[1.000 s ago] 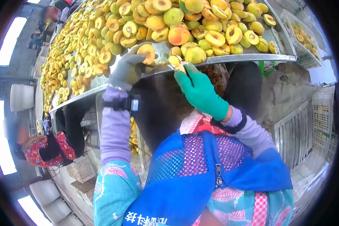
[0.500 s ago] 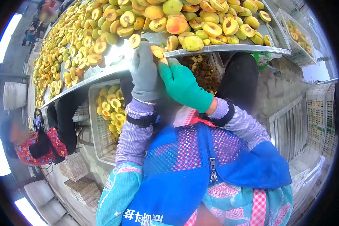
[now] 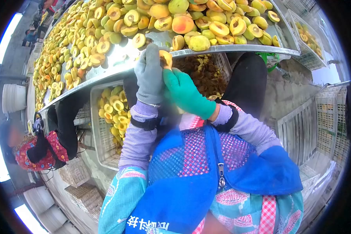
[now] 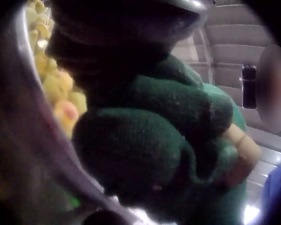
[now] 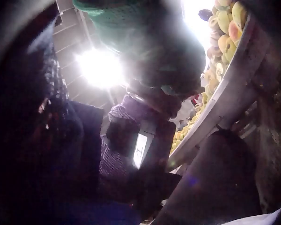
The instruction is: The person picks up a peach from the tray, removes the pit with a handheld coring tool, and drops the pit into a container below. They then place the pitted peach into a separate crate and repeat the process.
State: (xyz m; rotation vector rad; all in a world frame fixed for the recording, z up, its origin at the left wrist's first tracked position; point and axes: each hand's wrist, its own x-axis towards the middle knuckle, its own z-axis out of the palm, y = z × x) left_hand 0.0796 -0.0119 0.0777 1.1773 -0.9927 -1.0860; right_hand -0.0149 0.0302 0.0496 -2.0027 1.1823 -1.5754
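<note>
My left hand (image 3: 149,76), in a grey glove, grips a yellow peach half (image 3: 166,58) near the front rim of the metal tray. The half's cut side faces partly toward my right hand (image 3: 187,89). That hand, in a green glove, has its fingertips right at the fruit's lower edge. In the left wrist view its fingers curl round a tan handle end (image 4: 243,152); the tool's working end is hidden. Many halved peaches (image 3: 218,29) lie heaped on the tray (image 3: 117,50). One half (image 3: 139,40) rests by my left fingertips.
Below the tray stand a crate of peach halves (image 3: 115,113) on the left and a container of brown scraps (image 3: 206,74) between my knees. Another crate (image 3: 306,39) stands at the right. A person in a red patterned top (image 3: 39,154) sits at far left.
My left hand has come back from the tray to meet my right hand. One peach half now lies on the tray by it. The peach half between the hands has turned.
</note>
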